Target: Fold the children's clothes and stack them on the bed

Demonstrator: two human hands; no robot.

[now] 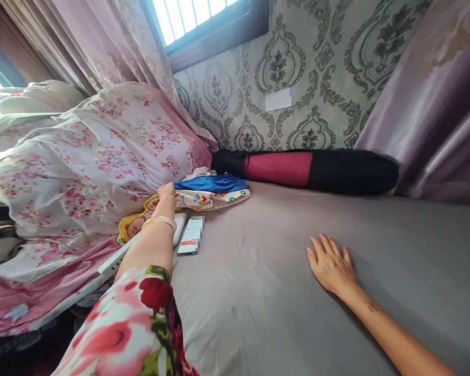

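My left hand (pixel 166 191) reaches forward with its fingers closed at the left end of a folded blue garment (pixel 215 183); the fingertips are mostly hidden. Beneath the blue garment lies a white cloth with a colourful print (pixel 219 199). My right hand (pixel 332 263) rests palm down on the grey bed sheet (pixel 258 303), fingers spread, holding nothing. Close to my left forearm lies a phone (pixel 191 236), its screen partly blurred out. A flat white object (pixel 180 228) sits between the phone and my wrist.
A long black and red bolster-shaped bundle (pixel 278 168) lies along the patterned wall (pixel 235 94). At left are a floral-covered pile (pixel 102 151), a yellow cartoon cushion-like item (pixel 133 227) and a white power strip (pixel 112 263). Pink curtains (pixel 446 104) hang at the right.
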